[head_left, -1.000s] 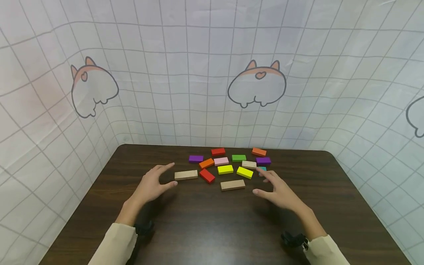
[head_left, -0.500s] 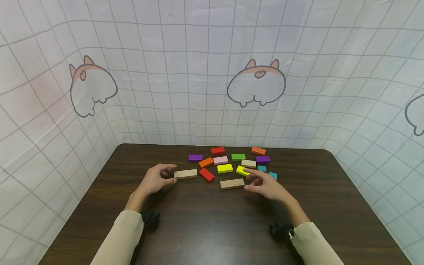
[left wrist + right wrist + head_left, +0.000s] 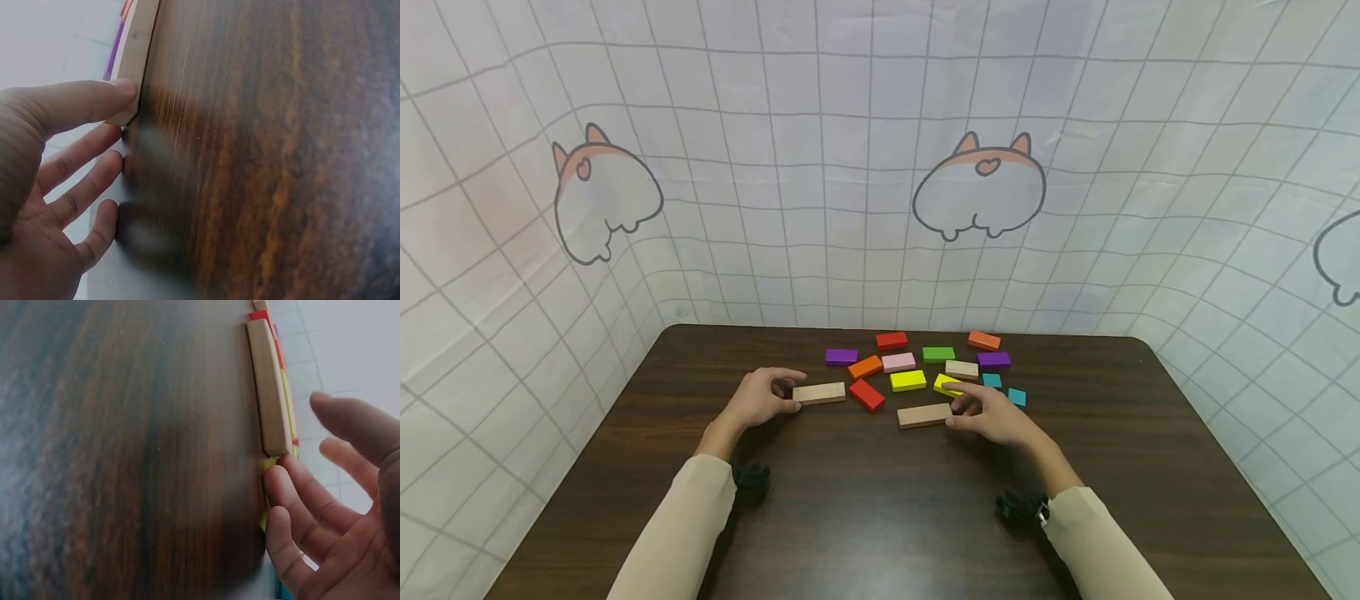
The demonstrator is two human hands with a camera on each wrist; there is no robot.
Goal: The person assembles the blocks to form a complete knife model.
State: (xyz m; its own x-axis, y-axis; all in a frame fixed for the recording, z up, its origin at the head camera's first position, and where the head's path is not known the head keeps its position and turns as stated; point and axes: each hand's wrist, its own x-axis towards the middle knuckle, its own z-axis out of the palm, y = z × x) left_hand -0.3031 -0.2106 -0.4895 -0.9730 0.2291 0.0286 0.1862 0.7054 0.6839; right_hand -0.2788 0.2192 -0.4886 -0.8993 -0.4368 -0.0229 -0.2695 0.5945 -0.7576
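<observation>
In the head view my left hand point(image 3: 762, 397) is at the left end of a plain wooden block point(image 3: 818, 393). The left wrist view shows the thumb point(image 3: 119, 90) on that block's side, with the index finger hidden behind it and the other fingertips at the tabletop. My right hand point(image 3: 996, 415) is beside the right end of a second plain wooden block point(image 3: 924, 416). Its thumb point(image 3: 350, 422) stands off that block in the right wrist view, while the lower fingertips are close to the block's end. A yellow block point(image 3: 948, 384) is partly covered by the right fingers.
Behind the hands lie several small coloured blocks, among them a red block point(image 3: 867, 395), another yellow block point(image 3: 907, 381), a pink block point(image 3: 898, 362) and a teal block point(image 3: 1017, 397). The dark wooden table point(image 3: 850, 517) ends at a white gridded curtain point(image 3: 820, 208).
Both hands have moved inward toward the plain wooden blocks. The left thumb and index have come round the left block's end; the right hand has shifted left, uncovering the teal blocks.
</observation>
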